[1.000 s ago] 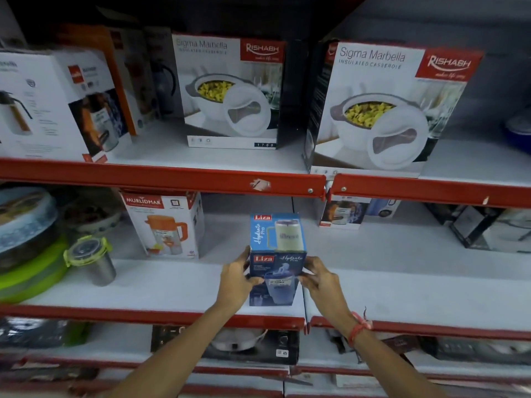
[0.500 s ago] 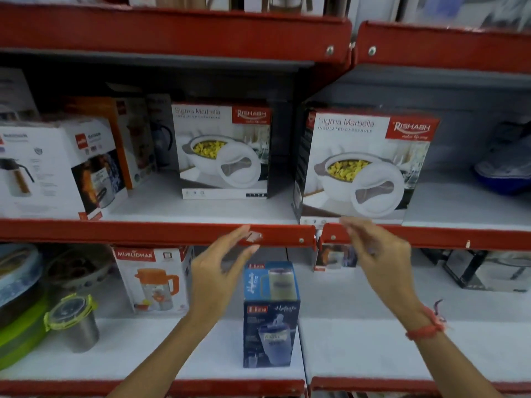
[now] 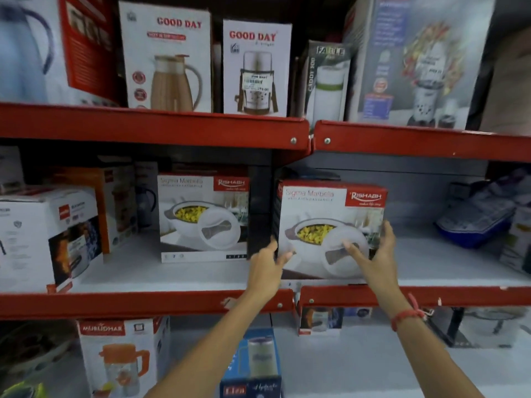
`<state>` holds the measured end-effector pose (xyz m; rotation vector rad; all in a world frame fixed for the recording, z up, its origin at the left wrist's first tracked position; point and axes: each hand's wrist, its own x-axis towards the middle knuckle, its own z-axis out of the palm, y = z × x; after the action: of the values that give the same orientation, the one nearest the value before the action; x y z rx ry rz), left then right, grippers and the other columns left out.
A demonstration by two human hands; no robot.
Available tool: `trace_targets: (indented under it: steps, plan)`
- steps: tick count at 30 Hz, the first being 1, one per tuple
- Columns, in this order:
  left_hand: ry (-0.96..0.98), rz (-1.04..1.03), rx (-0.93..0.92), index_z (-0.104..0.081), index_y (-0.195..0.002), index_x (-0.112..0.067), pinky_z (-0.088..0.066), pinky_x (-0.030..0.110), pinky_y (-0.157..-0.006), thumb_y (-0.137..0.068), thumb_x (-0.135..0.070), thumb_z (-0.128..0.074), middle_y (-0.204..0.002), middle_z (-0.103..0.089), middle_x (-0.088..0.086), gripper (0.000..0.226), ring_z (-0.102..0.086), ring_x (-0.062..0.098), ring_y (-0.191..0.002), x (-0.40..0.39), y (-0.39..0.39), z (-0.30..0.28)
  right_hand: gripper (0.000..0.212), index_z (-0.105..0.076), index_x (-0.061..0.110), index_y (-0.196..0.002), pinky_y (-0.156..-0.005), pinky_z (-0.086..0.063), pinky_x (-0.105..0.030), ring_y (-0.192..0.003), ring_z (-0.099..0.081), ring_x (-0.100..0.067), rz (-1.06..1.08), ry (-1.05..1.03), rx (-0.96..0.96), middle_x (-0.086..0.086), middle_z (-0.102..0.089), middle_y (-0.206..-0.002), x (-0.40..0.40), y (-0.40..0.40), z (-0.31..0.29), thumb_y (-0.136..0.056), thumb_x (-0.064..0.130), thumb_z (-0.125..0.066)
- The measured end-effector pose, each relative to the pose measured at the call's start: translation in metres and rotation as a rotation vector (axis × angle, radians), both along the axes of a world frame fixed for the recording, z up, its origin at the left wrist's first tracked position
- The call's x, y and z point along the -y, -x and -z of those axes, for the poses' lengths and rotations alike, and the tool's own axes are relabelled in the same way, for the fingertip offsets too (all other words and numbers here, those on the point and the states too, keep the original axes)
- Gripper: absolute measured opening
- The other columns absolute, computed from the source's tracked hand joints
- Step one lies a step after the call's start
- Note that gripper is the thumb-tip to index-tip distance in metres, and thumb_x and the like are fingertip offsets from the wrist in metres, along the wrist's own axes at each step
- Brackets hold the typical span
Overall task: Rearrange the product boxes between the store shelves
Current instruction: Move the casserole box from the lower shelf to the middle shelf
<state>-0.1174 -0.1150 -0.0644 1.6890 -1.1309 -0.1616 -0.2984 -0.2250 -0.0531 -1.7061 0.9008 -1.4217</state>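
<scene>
Casserole box (image 3: 330,225), white with a red "Rishabh" corner tab and the words "Sigma Marbella", stands at the front of the middle shelf (image 3: 448,295), just right of the seam where two red shelf edges meet. My left hand (image 3: 268,261) wraps its lower left corner, thumb on the printed front, fingers hidden round the side. My right hand (image 3: 373,254) presses on the lower right of the front, fingers spread over the pictured lid, thumb up along the right edge. Both hands grip the box between them; whether its base sits on the shelf or is lifted I cannot tell. A red thread bracelet (image 3: 406,317) circles my right wrist.

Same shelf, left bay: second casserole box (image 3: 202,216) of the same print, set farther back; white kettle box (image 3: 48,237) at far left. Right bay: blue tray (image 3: 474,225) with wrapped goods, well apart from the held box.

Upper shelf: two "Good Day" boxes, one showing a tan jug (image 3: 168,58), one a steel flask (image 3: 257,67); blender box (image 3: 419,61) on the right.

Lower shelf: blue "Liza" box (image 3: 253,366) between my forearms; "Murlidhar" jug box (image 3: 120,357) to its left.
</scene>
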Motion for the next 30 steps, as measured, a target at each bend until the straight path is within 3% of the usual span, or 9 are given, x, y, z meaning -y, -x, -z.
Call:
trace_targets:
  steps: [3,6,11,15,17,20,24,30]
  plan:
    - [0.073,-0.066,-0.057,-0.060,-0.125,-0.012,-0.053,0.042,-0.092,-0.092,-0.018,-0.056,-0.119,-0.069,0.011,0.033,-0.062,0.029,-0.111,-0.012,-0.008,-0.008,0.078,-0.025,0.020,-0.148,-0.108,-0.041,-0.053,-0.134,-0.044,-0.028,0.009,0.020,-0.060,-0.007,-0.042,-0.150,-0.006,0.003,-0.008,-0.084,0.019,-0.070]
    - [0.159,-0.073,-0.052,-0.069,-0.110,-0.020,-0.055,0.048,-0.088,-0.090,-0.017,-0.058,-0.107,-0.074,0.007,0.023,-0.067,0.023,-0.101,-0.047,-0.016,-0.021,0.067,-0.036,0.025,-0.144,-0.100,-0.049,-0.047,-0.119,-0.054,-0.020,-0.022,0.083,-0.061,-0.002,-0.053,-0.141,-0.028,0.003,-0.020,-0.086,0.019,-0.068]
    - [0.205,-0.011,-0.080,-0.068,-0.105,-0.030,-0.056,0.026,-0.079,-0.085,-0.019,-0.064,-0.081,-0.072,-0.025,0.024,-0.069,-0.002,-0.086,-0.128,-0.024,-0.035,0.067,-0.042,0.034,-0.141,-0.096,-0.051,-0.045,-0.104,-0.061,-0.007,-0.080,0.145,-0.070,0.021,-0.058,-0.125,-0.079,0.008,-0.026,-0.082,0.024,-0.071]
    - [0.247,0.017,-0.190,-0.065,-0.108,-0.032,-0.058,0.015,-0.066,-0.081,-0.017,-0.066,-0.076,-0.072,-0.031,0.031,-0.069,-0.006,-0.082,-0.177,-0.026,-0.029,0.064,-0.048,0.040,-0.136,-0.089,-0.056,-0.038,-0.095,-0.063,0.007,-0.151,0.128,-0.057,0.051,-0.058,-0.096,-0.118,0.014,-0.019,-0.080,0.022,-0.073]
    - [0.255,0.009,-0.193,-0.063,-0.101,-0.040,-0.055,0.010,-0.059,-0.081,-0.015,-0.065,-0.072,-0.070,-0.034,0.032,-0.067,-0.011,-0.079,-0.193,-0.027,-0.025,0.063,-0.050,0.040,-0.134,-0.084,-0.060,-0.043,-0.096,-0.068,0.001,-0.185,0.123,-0.028,0.047,-0.061,-0.104,-0.131,0.014,-0.015,-0.078,0.023,-0.074]
    - [0.241,-0.029,-0.171,-0.061,-0.095,-0.047,-0.055,0.010,-0.059,-0.081,-0.015,-0.065,-0.069,-0.067,-0.038,0.035,-0.065,-0.013,-0.081,-0.206,-0.028,-0.023,0.063,-0.053,0.035,-0.134,-0.084,-0.059,-0.048,-0.102,-0.069,-0.006,-0.225,0.099,0.024,0.024,-0.062,-0.127,-0.142,0.014,-0.010,-0.075,0.027,-0.074]
    - [0.234,-0.051,-0.170,-0.060,-0.094,-0.049,-0.057,0.012,-0.066,-0.081,-0.016,-0.065,-0.072,-0.069,-0.034,0.036,-0.066,-0.009,-0.086,-0.215,-0.031,-0.021,0.063,-0.055,0.041,-0.129,-0.089,-0.057,-0.049,-0.100,-0.071,-0.011,-0.219,0.066,0.052,0.003,-0.071,-0.118,-0.148,0.013,-0.004,-0.072,0.026,-0.076]
    - [0.257,-0.077,-0.180,-0.059,-0.102,-0.048,-0.057,0.014,-0.068,-0.081,-0.019,-0.065,-0.077,-0.067,-0.038,0.036,-0.067,-0.006,-0.087,-0.210,-0.041,-0.023,0.063,-0.055,0.044,-0.128,-0.088,-0.058,-0.048,-0.099,-0.070,-0.009,-0.189,0.118,0.049,0.010,-0.070,-0.119,-0.147,0.001,-0.004,-0.071,0.027,-0.077]
